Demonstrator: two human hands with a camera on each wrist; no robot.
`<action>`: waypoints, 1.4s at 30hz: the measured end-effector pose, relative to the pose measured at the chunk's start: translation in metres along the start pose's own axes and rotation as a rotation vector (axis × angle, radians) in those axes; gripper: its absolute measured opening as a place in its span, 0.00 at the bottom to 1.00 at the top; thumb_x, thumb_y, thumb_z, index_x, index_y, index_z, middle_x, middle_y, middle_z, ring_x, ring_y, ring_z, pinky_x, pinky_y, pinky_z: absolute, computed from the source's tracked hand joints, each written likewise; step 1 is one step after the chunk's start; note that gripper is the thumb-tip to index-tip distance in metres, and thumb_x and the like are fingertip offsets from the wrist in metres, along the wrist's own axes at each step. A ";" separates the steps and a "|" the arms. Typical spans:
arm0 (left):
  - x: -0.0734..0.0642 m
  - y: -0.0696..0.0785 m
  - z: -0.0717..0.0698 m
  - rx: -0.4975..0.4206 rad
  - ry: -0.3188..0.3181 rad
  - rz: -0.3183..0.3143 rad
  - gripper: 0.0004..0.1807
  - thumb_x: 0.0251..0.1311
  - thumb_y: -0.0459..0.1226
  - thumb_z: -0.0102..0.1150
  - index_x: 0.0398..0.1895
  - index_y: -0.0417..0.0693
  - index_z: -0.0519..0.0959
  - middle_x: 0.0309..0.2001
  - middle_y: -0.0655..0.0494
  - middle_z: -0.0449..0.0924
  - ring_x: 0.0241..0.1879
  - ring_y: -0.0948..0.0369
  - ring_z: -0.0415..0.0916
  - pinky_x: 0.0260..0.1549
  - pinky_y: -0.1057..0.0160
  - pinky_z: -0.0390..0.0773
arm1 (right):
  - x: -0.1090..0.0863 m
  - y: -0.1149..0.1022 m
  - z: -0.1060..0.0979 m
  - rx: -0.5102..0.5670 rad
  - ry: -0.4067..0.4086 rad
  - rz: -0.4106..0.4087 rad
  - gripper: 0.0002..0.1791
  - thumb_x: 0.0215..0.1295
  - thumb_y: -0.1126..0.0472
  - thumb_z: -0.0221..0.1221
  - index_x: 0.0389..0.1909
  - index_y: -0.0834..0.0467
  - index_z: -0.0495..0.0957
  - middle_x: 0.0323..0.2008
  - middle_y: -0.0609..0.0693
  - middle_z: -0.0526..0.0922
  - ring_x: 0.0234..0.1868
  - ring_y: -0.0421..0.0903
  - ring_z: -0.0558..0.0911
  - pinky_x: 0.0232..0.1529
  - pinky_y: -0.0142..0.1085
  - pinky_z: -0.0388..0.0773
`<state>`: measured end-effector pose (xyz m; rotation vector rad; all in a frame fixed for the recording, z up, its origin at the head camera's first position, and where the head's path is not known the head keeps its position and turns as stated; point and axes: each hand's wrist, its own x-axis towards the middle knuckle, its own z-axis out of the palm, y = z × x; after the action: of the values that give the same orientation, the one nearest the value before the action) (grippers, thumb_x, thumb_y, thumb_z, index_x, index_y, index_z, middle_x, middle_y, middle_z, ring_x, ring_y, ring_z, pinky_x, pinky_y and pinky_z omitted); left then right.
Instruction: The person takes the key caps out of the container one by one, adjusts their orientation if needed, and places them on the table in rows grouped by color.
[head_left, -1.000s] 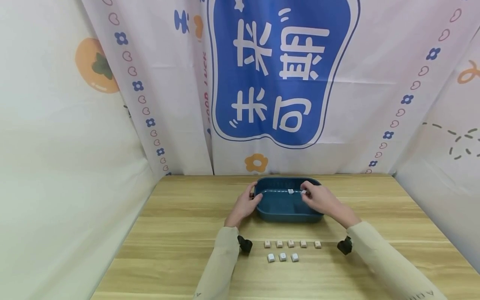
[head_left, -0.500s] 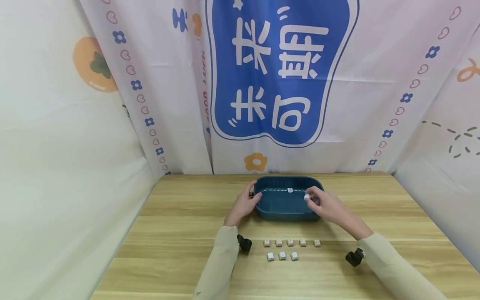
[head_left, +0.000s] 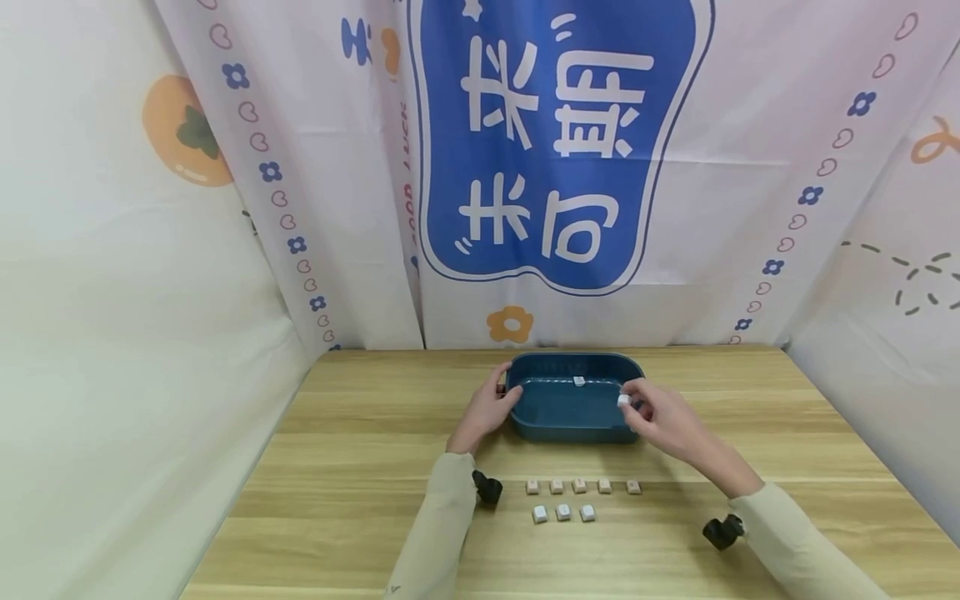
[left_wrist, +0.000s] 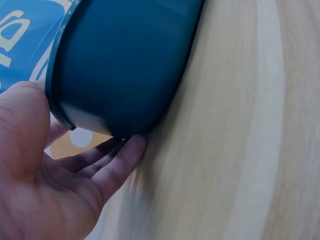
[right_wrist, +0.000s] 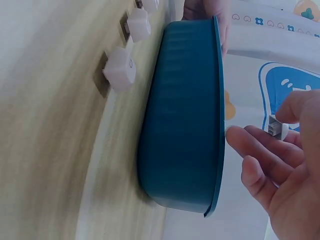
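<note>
A dark teal plastic tub (head_left: 570, 434) stands near the table's far edge. At its left end my left hand (head_left: 486, 410) grips the wall, thumb at the rim and fingers against the outside, as the left wrist view shows (left_wrist: 65, 170). Over the tub's right side, my right hand (head_left: 667, 421) pinches a white keycap (head_left: 624, 400) between thumb and fingertip. The hollow underside of this keycap (right_wrist: 276, 126) faces the right wrist camera. Inside the tub, another white keycap (head_left: 578, 381) lies near the back wall.
Between the forearms, several keycaps (head_left: 579, 486) form a spaced row on the wooden table (head_left: 337, 500). Three more keycaps (head_left: 563, 512) lie in a shorter row nearer to me. A printed cloth (head_left: 465, 325) hangs right behind the table's far edge.
My right hand has drawn the keycap up from the tub's inside and moved right and toward me. The left hand keeps its place on the tub.
</note>
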<state>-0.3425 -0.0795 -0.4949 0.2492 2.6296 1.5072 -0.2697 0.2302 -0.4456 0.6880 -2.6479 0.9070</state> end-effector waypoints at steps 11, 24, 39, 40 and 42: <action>0.001 0.000 -0.002 0.008 0.010 0.013 0.32 0.72 0.49 0.50 0.76 0.65 0.56 0.65 0.42 0.70 0.61 0.50 0.72 0.54 0.47 0.76 | -0.019 -0.012 0.009 0.002 0.028 -0.112 0.07 0.65 0.64 0.61 0.42 0.56 0.76 0.28 0.45 0.85 0.24 0.26 0.76 0.23 0.26 0.75; -0.002 0.000 0.000 -0.001 -0.003 0.006 0.32 0.72 0.49 0.49 0.77 0.64 0.55 0.67 0.42 0.69 0.63 0.48 0.71 0.56 0.46 0.75 | -0.033 -0.011 0.023 -0.055 0.007 -0.159 0.09 0.59 0.66 0.65 0.39 0.53 0.79 0.26 0.34 0.72 0.26 0.27 0.69 0.26 0.25 0.71; 0.001 -0.001 -0.001 -0.014 -0.008 0.007 0.32 0.72 0.50 0.49 0.76 0.65 0.55 0.66 0.43 0.70 0.63 0.50 0.71 0.57 0.46 0.74 | -0.045 -0.010 0.025 -0.045 -0.101 -0.089 0.07 0.62 0.62 0.63 0.40 0.51 0.79 0.26 0.34 0.80 0.22 0.25 0.71 0.23 0.24 0.71; 0.001 -0.001 -0.001 -0.012 -0.008 0.008 0.32 0.72 0.50 0.49 0.76 0.66 0.55 0.67 0.43 0.69 0.63 0.50 0.70 0.58 0.46 0.74 | -0.046 -0.010 0.025 -0.043 -0.111 -0.092 0.07 0.63 0.61 0.64 0.40 0.51 0.79 0.26 0.34 0.81 0.22 0.25 0.71 0.23 0.24 0.72; 0.001 0.000 -0.001 -0.015 -0.008 0.011 0.32 0.72 0.50 0.49 0.76 0.65 0.55 0.67 0.43 0.69 0.64 0.50 0.70 0.58 0.46 0.73 | -0.048 -0.011 0.024 -0.039 -0.135 -0.092 0.06 0.63 0.61 0.63 0.40 0.52 0.79 0.27 0.35 0.82 0.23 0.25 0.72 0.24 0.25 0.72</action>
<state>-0.3436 -0.0802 -0.4940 0.2681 2.6148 1.5251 -0.2250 0.2242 -0.4770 0.8821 -2.7166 0.8087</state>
